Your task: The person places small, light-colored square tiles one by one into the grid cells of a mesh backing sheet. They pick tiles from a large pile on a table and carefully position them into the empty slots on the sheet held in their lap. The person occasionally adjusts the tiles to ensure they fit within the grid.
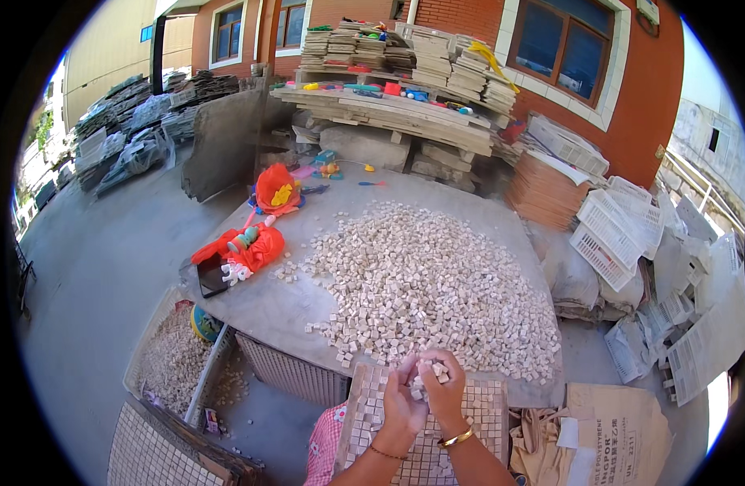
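Our left hand [400, 402] and right hand [447, 398] cup close together around a few pale cubes [440, 372], above the tile-filled frame [357, 394]. Just beyond our fingertips, about equally near both, the heap [437, 283] spreads on the bench [263, 306], its long axis slanting from far left to near right. Nothing stands between. Leftward lie a phone [211, 276] and a crate [148, 334]; rightward, cardboard [619, 437].

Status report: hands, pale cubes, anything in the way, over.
Left hand and right hand together, pale cubes between them, over gridded tray. Loose pile beyond, on table. Toys and red plastic left of pile, away from hands.
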A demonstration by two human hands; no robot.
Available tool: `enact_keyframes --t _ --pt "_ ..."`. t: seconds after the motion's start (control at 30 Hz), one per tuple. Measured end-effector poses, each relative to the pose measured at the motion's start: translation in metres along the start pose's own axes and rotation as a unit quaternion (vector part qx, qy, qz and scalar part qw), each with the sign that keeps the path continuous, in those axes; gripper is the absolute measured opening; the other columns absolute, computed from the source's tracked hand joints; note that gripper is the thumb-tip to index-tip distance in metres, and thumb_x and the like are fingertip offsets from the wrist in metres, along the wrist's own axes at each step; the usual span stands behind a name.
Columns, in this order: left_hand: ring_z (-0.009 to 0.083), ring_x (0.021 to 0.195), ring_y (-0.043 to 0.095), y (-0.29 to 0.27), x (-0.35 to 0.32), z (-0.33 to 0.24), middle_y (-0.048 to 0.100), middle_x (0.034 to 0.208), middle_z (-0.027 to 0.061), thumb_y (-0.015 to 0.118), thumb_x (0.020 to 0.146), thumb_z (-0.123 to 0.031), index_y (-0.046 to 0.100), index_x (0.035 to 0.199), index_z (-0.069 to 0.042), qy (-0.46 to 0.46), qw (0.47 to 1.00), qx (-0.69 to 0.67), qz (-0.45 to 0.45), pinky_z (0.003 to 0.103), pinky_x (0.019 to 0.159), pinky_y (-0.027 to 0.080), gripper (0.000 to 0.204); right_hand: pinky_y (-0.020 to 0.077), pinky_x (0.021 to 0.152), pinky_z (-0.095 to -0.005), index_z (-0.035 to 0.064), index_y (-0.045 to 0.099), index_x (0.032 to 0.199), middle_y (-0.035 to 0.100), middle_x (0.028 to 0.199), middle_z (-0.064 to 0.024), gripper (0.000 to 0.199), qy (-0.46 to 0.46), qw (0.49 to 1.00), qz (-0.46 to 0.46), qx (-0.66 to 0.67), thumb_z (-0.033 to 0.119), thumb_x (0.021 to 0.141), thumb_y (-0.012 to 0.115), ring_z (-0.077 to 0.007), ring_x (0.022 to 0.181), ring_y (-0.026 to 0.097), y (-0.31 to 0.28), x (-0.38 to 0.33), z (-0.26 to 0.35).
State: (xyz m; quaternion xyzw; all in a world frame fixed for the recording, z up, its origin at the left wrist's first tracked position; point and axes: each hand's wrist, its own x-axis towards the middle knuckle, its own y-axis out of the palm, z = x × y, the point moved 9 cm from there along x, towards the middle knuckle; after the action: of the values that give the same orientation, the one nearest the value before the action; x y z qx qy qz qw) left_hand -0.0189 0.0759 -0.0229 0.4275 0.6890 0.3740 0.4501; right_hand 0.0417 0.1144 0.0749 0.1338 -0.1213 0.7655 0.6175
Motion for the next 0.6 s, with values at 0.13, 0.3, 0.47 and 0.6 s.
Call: enact_keyframes --t 0.13,0.3,0.47,0.6 --pt "0.024 0.109 0.052 -0.071 -0.01 0.049 0.053 0.118 0.0125 0.023 0.099 -0.039 0.04 0.131 -0.004 -0.077 0.993 -0.085 -0.024 0.039 0.091 0.047 0.051 0.0475 0.078 -0.0331 0.0004 0.062 0.083 0.063 0.092 -0.0113 0.014 -0.09 0.991 0.058 -0.081 0.008 0.074 0.068 -0.0229 0.089 0.06 -0.003 -0.056 0.005" --pt "0.0241 0.108 0.054 -0.069 -0.048 0.103 0.056 0.114 0.0122 0.034 0.097 -0.033 0.047 0.125 -0.005 -0.146 0.987 -0.064 0.0 0.038 0.095 0.044 0.042 0.0472 0.072 -0.0332 0.0031 0.063 0.076 0.065 0.078 -0.009 0.008 -0.104 0.984 0.027 -0.143 0.008 0.073 0.069 -0.0238 0.077 0.062 -0.046 -0.105 0.011" --pt "0.0245 0.117 0.048 -0.035 -0.078 0.107 0.053 0.118 0.0138 0.027 0.098 -0.034 0.041 0.128 -0.002 -0.185 0.982 -0.023 0.019 0.037 0.1 0.04 0.046 0.0482 0.076 -0.034 0.0017 0.064 0.082 0.066 0.08 -0.0106 0.006 -0.099 0.984 0.015 -0.145 0.006 0.077 0.064 -0.0235 0.076 0.063 -0.064 -0.123 0.025" --pt "0.0239 0.115 0.049 -0.034 -0.083 0.117 0.052 0.121 0.0131 0.032 0.097 -0.033 0.044 0.125 -0.003 -0.19 0.974 0.009 0.123 0.038 0.099 0.041 0.043 0.0486 0.075 -0.0323 0.0006 0.064 0.086 0.066 0.081 -0.0118 0.009 -0.079 0.977 0.006 -0.2 0.006 0.08 0.061 -0.0221 0.075 0.063 -0.072 -0.126 0.021"
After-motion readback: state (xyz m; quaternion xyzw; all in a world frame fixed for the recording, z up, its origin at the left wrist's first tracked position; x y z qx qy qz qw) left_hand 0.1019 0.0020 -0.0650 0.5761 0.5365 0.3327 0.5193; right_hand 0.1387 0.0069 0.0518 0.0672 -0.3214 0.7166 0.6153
